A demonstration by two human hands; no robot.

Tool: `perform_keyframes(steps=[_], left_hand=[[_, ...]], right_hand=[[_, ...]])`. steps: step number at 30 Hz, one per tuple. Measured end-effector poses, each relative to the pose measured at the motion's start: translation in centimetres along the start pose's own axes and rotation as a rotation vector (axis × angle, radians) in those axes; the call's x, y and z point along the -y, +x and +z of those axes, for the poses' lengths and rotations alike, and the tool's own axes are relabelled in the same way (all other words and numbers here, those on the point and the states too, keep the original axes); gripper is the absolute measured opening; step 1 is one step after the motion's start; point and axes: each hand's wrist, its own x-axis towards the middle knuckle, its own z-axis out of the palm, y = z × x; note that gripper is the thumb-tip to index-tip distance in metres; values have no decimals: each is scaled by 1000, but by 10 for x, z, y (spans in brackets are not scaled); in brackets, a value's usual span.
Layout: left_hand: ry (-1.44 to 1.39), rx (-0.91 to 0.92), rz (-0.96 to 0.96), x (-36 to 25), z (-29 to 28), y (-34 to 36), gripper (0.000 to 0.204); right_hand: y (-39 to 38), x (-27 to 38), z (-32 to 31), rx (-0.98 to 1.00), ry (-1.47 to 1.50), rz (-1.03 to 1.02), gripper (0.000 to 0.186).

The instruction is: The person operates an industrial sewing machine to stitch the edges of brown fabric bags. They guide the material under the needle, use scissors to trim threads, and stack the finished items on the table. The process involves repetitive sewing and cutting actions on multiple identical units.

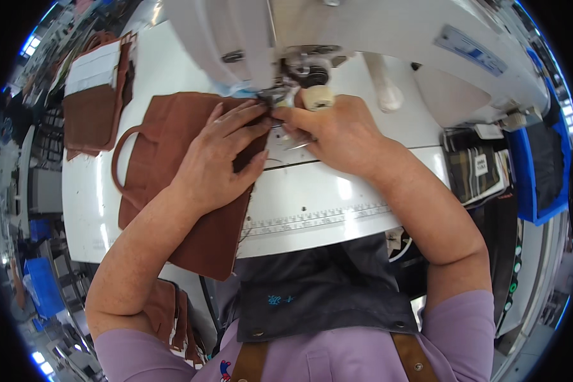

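Observation:
A brown leather-like bag panel (204, 245) with a looped handle (118, 159) lies on the white sewing table, its upper right corner beneath the needle area of a white sewing machine (375, 25). My left hand (219, 153) rests on the panel, fingers stretched out toward the needle. Right beside the needle, my right hand (340, 134) is closed, thumb and forefinger close to the panel's edge. A shiny metal piece (299, 141) shows under its curled fingers; I cannot tell whether the hand holds it. The fingertips partly hide the stitching spot.
A stack of brown pieces (92, 121) with white sheets lies at the table's far left. A ruler strip (318, 218) runs along the near edge. At right are folded dark cloth (474, 165) and a blue bin (528, 184). More brown pieces (162, 305) hang below left.

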Motion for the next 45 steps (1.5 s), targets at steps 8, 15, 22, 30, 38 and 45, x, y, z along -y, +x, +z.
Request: perform_keyframes(steps=[8, 15, 22, 30, 38, 45], left_hand=[[33, 13, -84, -9, 4, 4, 47], [91, 38, -137, -13, 10, 2, 51], [125, 46, -137, -19, 12, -2, 55], [113, 96, -158, -21, 13, -1, 64], [58, 273, -73, -33, -7, -20, 87], [45, 430, -36, -66, -31, -62, 108]], right_hand=[[0, -5, 5, -69, -53, -24, 24], [-1, -6, 5, -78, -61, -35, 21], [-2, -6, 5, -65, -15, -23, 23], [-6, -12, 3, -105, 5, -47, 22], [-40, 39, -29, -94, 48, -89, 13], [-117, 112, -29, 2, 653, 119, 12]])
